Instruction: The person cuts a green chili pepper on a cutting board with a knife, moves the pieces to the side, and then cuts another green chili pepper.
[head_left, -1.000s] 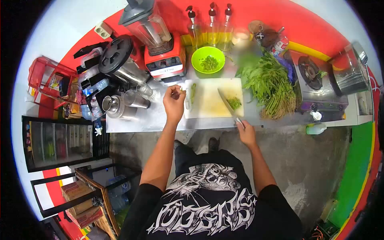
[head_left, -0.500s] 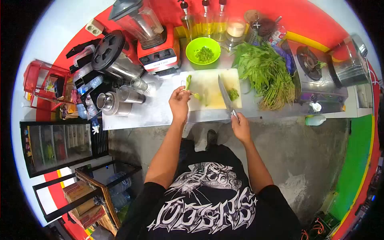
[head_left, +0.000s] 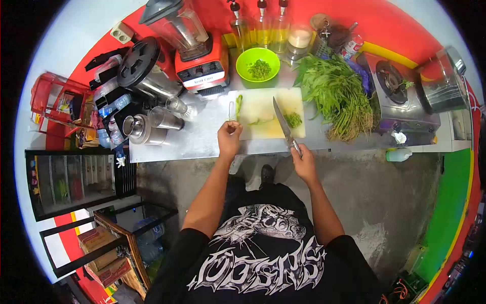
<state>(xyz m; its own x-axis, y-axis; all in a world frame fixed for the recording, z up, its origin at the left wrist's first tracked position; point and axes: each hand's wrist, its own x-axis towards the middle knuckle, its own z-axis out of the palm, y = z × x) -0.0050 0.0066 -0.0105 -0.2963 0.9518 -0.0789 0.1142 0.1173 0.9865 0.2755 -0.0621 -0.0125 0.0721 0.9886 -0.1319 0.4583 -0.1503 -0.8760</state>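
My right hand [head_left: 304, 161] grips the handle of a kitchen knife [head_left: 281, 119], its blade slanting up and left over the white cutting board [head_left: 297, 96]. At the board's lower left edge, the fingers of my left hand [head_left: 230, 136] are pinched together; what they hold, if anything, is hidden. A slender green vegetable [head_left: 239, 105] lies along the left side of the board. Another pale green piece [head_left: 259, 122] rests just right of my left fingertips. Chopped greens [head_left: 293, 119] sit in a small heap right of the blade.
Behind the board stands a lime-green bowl [head_left: 273, 65] with chopped greens inside. A red blender [head_left: 201, 73] and metal cups [head_left: 164, 118] are to the left. On the right lie a big bunch of leafy greens [head_left: 336, 91] and a gas stove [head_left: 392, 83].
My left hand has moved down toward the board's lower left edge. The pale green piece beside it now lies flatter on the board. The knife has shifted slightly left.
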